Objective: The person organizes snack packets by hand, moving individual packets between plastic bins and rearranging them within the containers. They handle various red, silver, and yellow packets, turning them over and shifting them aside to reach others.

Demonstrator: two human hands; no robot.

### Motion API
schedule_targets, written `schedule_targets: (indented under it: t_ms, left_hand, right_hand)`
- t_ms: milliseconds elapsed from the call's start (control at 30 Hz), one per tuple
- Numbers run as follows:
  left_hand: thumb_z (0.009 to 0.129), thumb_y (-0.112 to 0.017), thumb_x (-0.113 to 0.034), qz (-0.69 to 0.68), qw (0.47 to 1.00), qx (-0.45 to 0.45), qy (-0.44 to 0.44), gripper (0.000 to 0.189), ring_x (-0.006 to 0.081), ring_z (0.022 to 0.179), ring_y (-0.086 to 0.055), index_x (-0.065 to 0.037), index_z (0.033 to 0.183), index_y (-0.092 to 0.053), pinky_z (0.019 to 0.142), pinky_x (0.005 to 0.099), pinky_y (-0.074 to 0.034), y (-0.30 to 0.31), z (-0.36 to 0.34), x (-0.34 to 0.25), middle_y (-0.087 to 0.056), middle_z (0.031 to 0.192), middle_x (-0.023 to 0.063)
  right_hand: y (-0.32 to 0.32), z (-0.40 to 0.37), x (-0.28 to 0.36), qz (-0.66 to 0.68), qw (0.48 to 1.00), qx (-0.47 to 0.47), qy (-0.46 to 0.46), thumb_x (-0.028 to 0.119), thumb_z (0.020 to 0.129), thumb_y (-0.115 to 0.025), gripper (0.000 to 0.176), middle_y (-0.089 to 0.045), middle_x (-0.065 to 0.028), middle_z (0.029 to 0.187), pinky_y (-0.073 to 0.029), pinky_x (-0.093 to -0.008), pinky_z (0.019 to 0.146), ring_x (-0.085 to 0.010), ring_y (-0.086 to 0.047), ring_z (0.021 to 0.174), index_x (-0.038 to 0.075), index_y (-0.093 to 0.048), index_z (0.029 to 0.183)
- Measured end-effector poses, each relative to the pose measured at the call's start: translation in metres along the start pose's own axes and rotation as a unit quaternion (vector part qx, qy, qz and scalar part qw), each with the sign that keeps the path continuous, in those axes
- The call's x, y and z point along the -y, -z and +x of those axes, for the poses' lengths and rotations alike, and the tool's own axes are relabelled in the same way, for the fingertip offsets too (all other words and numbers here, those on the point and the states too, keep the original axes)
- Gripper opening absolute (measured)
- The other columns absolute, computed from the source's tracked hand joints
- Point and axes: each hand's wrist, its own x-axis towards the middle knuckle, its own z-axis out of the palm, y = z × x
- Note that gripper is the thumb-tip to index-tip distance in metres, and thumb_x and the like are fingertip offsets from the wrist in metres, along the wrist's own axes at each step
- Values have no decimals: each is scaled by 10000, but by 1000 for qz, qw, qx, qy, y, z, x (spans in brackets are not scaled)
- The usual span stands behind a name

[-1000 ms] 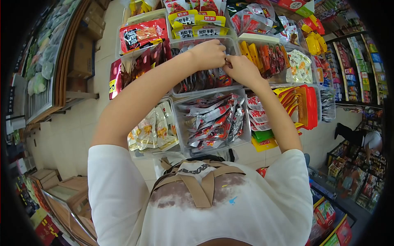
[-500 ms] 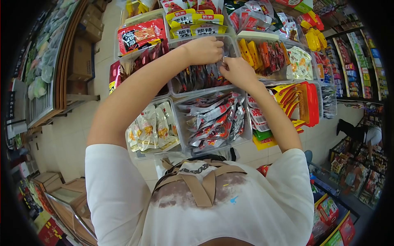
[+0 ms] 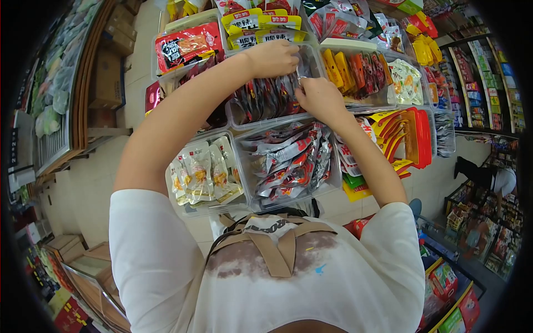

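My left hand is over the far part of a clear plastic bin of dark snack packets, its fingers curled. Just right of it, my right hand is closed at the bin's right side. A thin silvery packet edge shows between the two hands and seems to be in both grips; most of it is hidden. Nearer my body is a bin of silver and red packets, with a bin of pale packets at its left.
More bins hold yellow and orange packets, a red packet and yellow-topped packets. Red and yellow bags stand at the right. A vegetable shelf runs along the left. Someone bends by the right shelves.
My left hand has moved slightly up and left, a little farther from my right hand. The view has shifted slightly.
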Motion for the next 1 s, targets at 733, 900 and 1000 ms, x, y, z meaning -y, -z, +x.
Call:
schedule_targets:
  t_ms: [733, 900, 1000]
  left_hand:
    - [713, -579, -93, -403, 858, -137, 289, 94, 258, 706, -545, -54, 798, -575, 620, 365, -431, 137, -41, -73, -561, 728, 79]
    - [716, -583, -81, -474, 807, -137, 324, 77, 249, 706, -552, -56, 789, -587, 620, 358, -431, 135, -60, -106, -574, 746, 71]
    - [717, -581, -71, -443, 801, -108, 389, 79, 246, 703, -553, -57, 794, -589, 627, 346, -424, 134, -74, -117, -575, 741, 65]
  right_hand:
    - [114, 68, -118, 80, 990, -105, -57, 199, 765, -540, 305, -601, -100, 954, -431, -327, 766, -238, -568, 875, 67, -564, 1038]
    - [86, 90, -141, -34, 987, -118, 102, 157, 730, -580, 372, -546, -149, 1052, -413, -372, 837, -324, -515, 968, 91, -516, 1091]
    - [78, 102, -146, -18, 991, -99, 93, 194, 738, -599, 284, -593, -132, 910, -436, -365, 788, -345, -540, 874, 72, -566, 992]
